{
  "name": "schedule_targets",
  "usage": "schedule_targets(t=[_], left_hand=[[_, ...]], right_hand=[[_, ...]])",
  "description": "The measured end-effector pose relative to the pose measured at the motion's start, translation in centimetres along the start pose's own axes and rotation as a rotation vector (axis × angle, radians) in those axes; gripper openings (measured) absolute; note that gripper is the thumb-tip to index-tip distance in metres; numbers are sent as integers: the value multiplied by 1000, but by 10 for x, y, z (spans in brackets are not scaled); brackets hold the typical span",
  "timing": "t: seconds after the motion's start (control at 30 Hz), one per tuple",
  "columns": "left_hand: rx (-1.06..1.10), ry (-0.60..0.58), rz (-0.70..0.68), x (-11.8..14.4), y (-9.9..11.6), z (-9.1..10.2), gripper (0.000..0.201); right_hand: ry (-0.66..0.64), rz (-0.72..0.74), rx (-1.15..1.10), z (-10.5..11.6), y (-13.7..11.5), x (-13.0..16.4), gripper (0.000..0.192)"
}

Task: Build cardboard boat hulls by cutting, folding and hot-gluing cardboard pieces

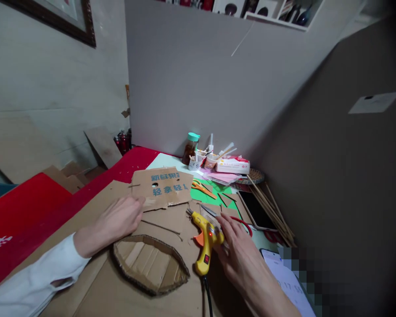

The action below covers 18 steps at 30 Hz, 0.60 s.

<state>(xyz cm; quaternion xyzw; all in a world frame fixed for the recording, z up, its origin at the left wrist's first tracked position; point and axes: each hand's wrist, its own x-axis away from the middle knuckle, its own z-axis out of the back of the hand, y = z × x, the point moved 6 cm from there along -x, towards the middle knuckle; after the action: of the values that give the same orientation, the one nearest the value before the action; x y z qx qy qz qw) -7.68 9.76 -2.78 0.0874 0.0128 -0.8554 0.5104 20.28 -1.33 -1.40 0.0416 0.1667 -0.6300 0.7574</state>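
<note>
My left hand [127,218] is closed, its fingertips at the lower left edge of a printed cardboard piece [166,187]; the pinch itself is partly hidden. In front of it lies a shallow, boat-shaped cardboard tray [148,264] with low walls. A yellow hot glue gun [203,251] with an orange trigger lies on the large cardboard sheet [95,281], its red light lit. Right beside the gun is my right hand [236,246], fingers stretched out over the red-handled scissors [246,224]. Whether it touches them I cannot tell. A thin dark strip [161,226] lies between the hands.
Orange scissors [203,188] and cardboard scraps lie on a green sheet. Behind stand a teal-lidded jar [189,149], paper cups [209,160] and a tissue pack [232,166]. At right are a tablet [257,209], wooden sticks [273,207] and a phone [284,277]. A black cord [207,295] trails forward.
</note>
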Motion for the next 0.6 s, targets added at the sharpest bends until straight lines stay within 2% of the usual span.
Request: schedule_targets(t=[0.1,0.3,0.37,0.47,0.6], left_hand=[[1,29,10,5,3,3,30],[124,194,102,4,-7,24,34],[217,301,161,2,-17,34,35],[417,528,271,5,-36,52,38],[803,880,446,22,-67,73,21]], right_hand=[[60,46,-102,11,0,-7,48],[132,-40,-314,7,9,-22,39],[157,-53,-327,4,13,-23,38],[209,-88,-348,6,19,-20,37],[276,-100,-404,11,25,-17,37]])
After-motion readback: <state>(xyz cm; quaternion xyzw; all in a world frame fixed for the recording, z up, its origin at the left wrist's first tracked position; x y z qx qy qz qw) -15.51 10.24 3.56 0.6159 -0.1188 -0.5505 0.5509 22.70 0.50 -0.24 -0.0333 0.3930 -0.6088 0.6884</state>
